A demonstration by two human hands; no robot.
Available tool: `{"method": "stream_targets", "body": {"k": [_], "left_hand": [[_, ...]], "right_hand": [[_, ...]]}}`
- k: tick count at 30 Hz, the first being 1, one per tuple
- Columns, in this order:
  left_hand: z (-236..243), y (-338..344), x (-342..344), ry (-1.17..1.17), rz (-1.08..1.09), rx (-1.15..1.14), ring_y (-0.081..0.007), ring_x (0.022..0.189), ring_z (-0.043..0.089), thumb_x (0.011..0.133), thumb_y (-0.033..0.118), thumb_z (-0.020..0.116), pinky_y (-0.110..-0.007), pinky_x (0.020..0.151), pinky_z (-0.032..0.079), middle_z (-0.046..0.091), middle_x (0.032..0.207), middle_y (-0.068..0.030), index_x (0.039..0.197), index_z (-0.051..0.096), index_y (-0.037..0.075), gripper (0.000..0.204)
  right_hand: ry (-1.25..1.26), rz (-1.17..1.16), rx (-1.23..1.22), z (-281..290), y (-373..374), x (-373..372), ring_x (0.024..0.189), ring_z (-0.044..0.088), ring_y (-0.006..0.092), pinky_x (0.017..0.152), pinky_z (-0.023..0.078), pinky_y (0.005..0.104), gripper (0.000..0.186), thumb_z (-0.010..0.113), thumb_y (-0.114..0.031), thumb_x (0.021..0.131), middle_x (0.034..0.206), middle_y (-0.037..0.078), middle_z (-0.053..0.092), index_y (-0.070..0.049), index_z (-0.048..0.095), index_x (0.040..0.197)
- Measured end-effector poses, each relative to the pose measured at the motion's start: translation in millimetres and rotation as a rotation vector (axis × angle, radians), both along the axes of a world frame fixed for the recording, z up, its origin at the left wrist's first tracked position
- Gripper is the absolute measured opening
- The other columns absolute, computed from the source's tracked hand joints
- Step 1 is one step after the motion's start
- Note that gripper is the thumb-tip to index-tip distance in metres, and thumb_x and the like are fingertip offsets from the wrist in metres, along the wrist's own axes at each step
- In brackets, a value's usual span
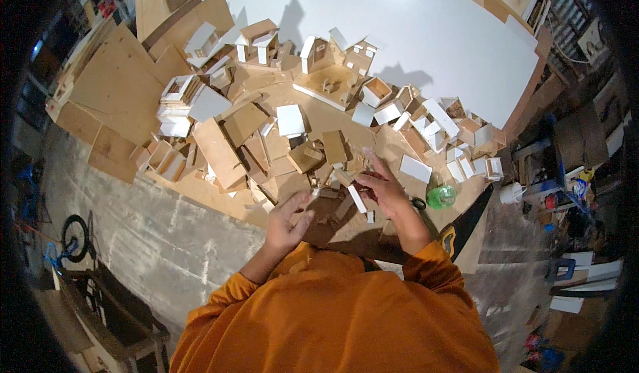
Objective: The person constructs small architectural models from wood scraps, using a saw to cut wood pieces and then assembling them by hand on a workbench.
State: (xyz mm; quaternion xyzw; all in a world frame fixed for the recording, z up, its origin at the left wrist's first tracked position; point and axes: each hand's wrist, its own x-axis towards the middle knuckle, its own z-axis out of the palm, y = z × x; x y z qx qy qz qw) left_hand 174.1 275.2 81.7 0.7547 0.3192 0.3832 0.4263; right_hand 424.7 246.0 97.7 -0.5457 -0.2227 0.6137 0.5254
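Note:
My left hand is open, fingers apart and slightly curved, beside small wood offcuts at the near edge of the cluttered work board. My right hand grips a narrow white-faced wooden strip, angled between thumb and fingers, with the index finger extended. A small white block lies below the strip. Just beyond are a tan rectangular panel, a small wooden piece and a white square panel. A loose white rectangle lies right of my right hand.
Miniature wooden houses and part-built boxes crowd the board before a large white sheet. A green container, black-handled tool and saw sit at right. A bicycle wheel stands at left.

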Motion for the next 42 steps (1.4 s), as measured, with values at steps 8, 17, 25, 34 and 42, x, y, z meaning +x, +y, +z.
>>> {"method": "stream_targets", "body": {"k": [8,17,25,34,42], "left_hand": [[14,6,57,-0.158,-0.182,-0.473,-0.0141,0.098,0.058,0.088,0.009,0.062,-0.027,0.087,0.045,0.062,0.109,-0.0085,0.121,0.053,-0.003,0.037],[-14,6,68,-0.424,-0.261,-0.925,-0.0122,0.082,0.061,0.092,0.009,0.056,-0.024,0.074,0.05,0.064,0.098,-0.004,0.107,0.058,0.002,0.017],[-30,0,65,-0.523,-0.289,-1.04,-0.0112,0.081,0.062,0.092,0.011,0.057,-0.023,0.071,0.05,0.065,0.094,-0.0028,0.105,0.059,0.004,0.015],[-12,-2,70,-0.342,-0.041,-0.706,-0.0075,0.077,0.056,0.091,0.008,0.055,-0.023,0.07,0.045,0.061,0.085,0.0001,0.091,0.057,0.005,0.004],[5,17,53,-0.358,-0.065,-0.612,-0.0106,0.078,0.058,0.091,0.007,0.055,-0.024,0.073,0.046,0.062,0.085,-0.0015,0.092,0.058,0.005,0.004]], "right_hand": [[0.225,0.116,0.092,-2,-23,4,0.077,0.061,0.0224,0.062,0.054,0.0368,0.074,0.065,-0.018,0.084,0.101,0.01,0.058,-0.013,0.024,0.145],[-0.046,0.15,0.117,14,-49,6,0.076,0.063,0.0189,0.066,0.055,0.0323,0.079,0.062,-0.009,0.087,0.09,0.01,0.059,-0.018,0.012,0.148],[-0.294,0.197,0.27,11,-55,12,0.072,0.063,0.016,0.061,0.052,0.0283,0.076,0.06,-0.005,0.087,0.083,0.013,0.064,-0.013,0.014,0.147],[-0.972,0.159,0.55,27,-62,0,0.082,0.066,0.0258,0.077,0.05,0.0381,0.065,0.06,-0.006,0.084,0.088,0.012,0.068,-0.005,0.03,0.141],[-1.171,0.061,0.455,18,-57,23,0.099,0.063,0.0306,0.087,0.048,0.0371,0.066,0.061,-0.004,0.081,0.104,0.017,0.065,-0.005,0.033,0.14]]}}
